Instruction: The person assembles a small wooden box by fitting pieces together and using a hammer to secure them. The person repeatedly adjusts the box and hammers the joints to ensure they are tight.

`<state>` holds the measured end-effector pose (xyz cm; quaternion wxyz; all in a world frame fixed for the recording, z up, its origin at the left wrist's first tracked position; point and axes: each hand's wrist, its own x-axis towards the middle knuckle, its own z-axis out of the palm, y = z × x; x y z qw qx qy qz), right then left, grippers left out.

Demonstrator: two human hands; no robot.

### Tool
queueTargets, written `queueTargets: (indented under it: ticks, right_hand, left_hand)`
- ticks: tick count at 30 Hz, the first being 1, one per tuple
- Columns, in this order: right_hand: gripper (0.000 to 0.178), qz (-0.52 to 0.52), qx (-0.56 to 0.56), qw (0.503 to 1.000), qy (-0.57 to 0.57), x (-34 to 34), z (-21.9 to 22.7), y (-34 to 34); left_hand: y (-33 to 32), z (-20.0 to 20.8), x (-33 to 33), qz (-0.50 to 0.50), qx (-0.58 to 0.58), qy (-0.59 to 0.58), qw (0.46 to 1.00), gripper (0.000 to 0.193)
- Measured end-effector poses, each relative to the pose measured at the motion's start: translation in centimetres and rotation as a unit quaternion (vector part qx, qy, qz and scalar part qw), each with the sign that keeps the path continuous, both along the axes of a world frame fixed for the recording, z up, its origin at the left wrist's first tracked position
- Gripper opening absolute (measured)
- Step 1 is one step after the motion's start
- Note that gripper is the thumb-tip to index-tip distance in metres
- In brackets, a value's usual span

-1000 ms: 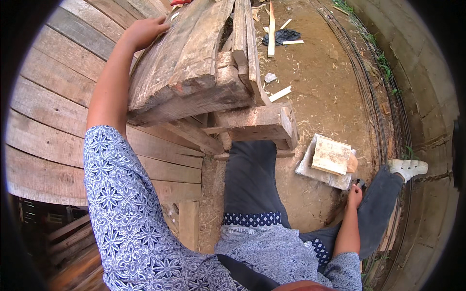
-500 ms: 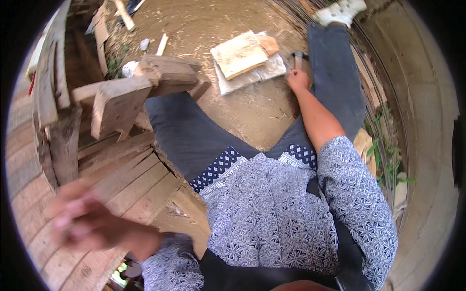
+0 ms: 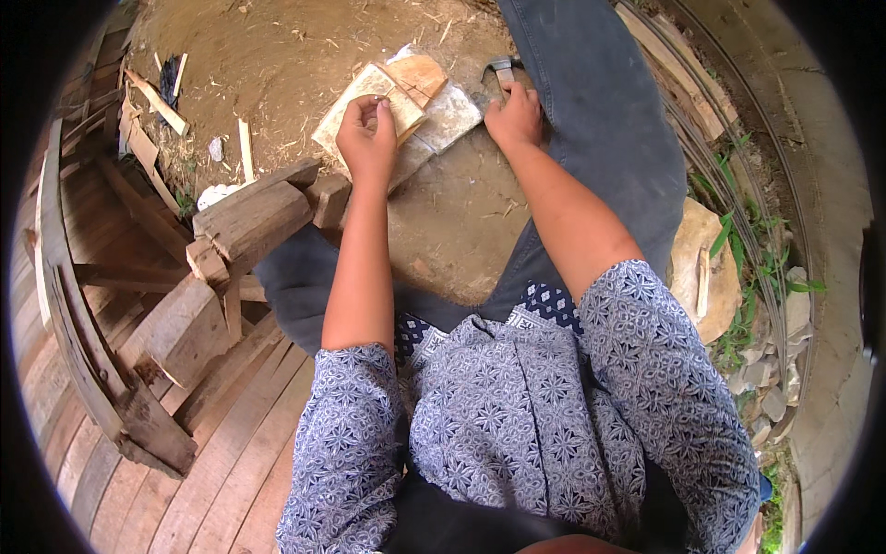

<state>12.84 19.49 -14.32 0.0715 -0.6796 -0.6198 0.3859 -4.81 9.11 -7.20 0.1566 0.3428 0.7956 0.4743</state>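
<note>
My left hand (image 3: 367, 140) is over a pale, flat piece of wood (image 3: 407, 113), thumb and fingers pinched together. Whatever is in the pinch is too small to make out. A second, more orange piece of wood (image 3: 420, 78) lies against the far right of the pale one. Both rest on a whitish flat slab (image 3: 450, 120) on the ground. To the right of the slab, my right hand (image 3: 515, 116) is closed round the handle of a hammer (image 3: 503, 66), whose metal head shows just beyond my fingers.
A rough timber frame (image 3: 249, 222) stands at the left beside wooden planks (image 3: 221, 452). Wood scraps (image 3: 155, 100) and shavings are scattered over the dirt ground (image 3: 277, 46). My trouser leg (image 3: 600, 120) is close right of the hammer. Farther right are a stone (image 3: 706, 272), long rods and a concrete wall (image 3: 840, 397).
My left hand has come from the lower left to over the pale wood, its fingers pinched. My right hand still holds the hammer beside the slab. The view has shifted.
</note>
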Motion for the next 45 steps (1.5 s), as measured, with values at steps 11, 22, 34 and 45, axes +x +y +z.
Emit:
queueTargets:
  ticks: [11,22,34,45]
  right_hand:
    - [0.043,-0.017,0.012,1.000,0.002,-0.3,-0.3,0.6]
    - [0.044,-0.015,0.000,1.000,-0.006,-0.4,0.2,0.9]
    - [0.045,-0.014,0.010,1.000,-0.015,-0.5,0.0,0.9]
    - [0.047,-0.013,0.004,1.000,-0.009,-0.6,0.0,0.8]
  left_hand:
    - [0.8,-1.6,0.3,0.033,0.013,-0.032,0.999,0.014]
    - [1.0,-1.8,0.2,0.038,0.017,-0.026,0.999,0.014]
    - [1.0,-1.4,0.6,0.040,-0.008,-0.024,0.999,0.012]
    - [0.9,-1.7,0.7,0.050,-0.005,-0.002,0.999,0.012]
